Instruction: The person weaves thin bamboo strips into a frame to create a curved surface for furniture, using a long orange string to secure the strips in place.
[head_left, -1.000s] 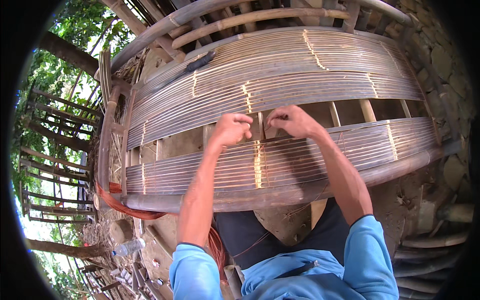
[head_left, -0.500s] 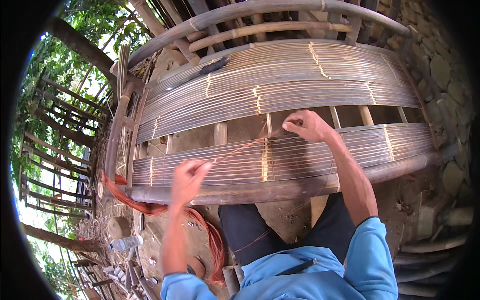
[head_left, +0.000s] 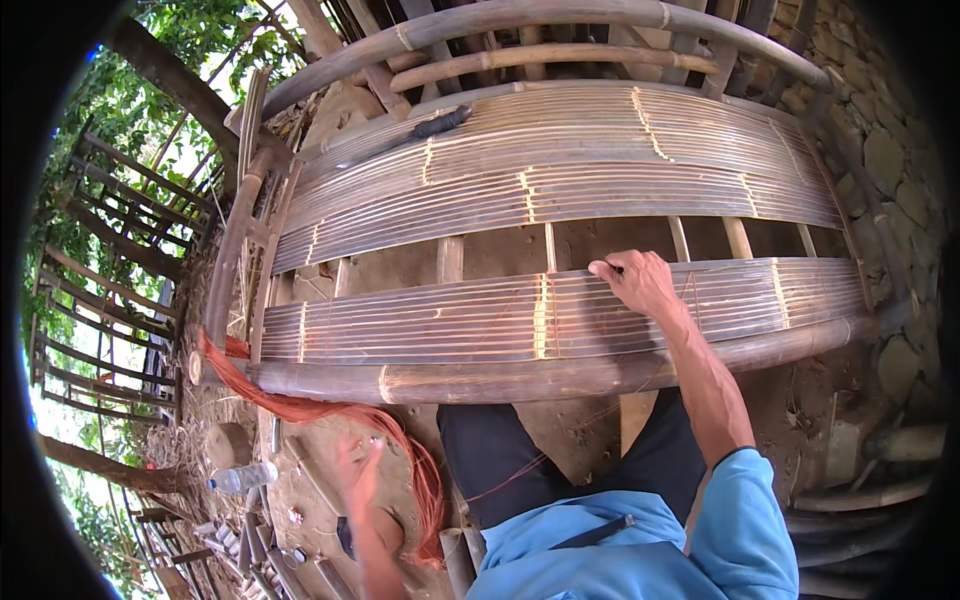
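A person in a blue shirt works at a bamboo frame, the hands well apart. The right hand (head_left: 640,283) rests on the upper edge of the near slat panel (head_left: 500,318), fingertips pinched on what looks like a thin orange cord (head_left: 420,352), though the grip is too small to read for certain. The cord runs faintly across the slats toward the left hand (head_left: 358,472), which hangs low beside the knee, blurred, fingers loosely spread; whether it holds the cord cannot be told. A thick bundle (head_left: 330,412) of the same orange cord trails from the frame's left end. The cord seems light, limp and slippery, best pinched close to the lashing (head_left: 542,316); the split slats look stiff and springy.
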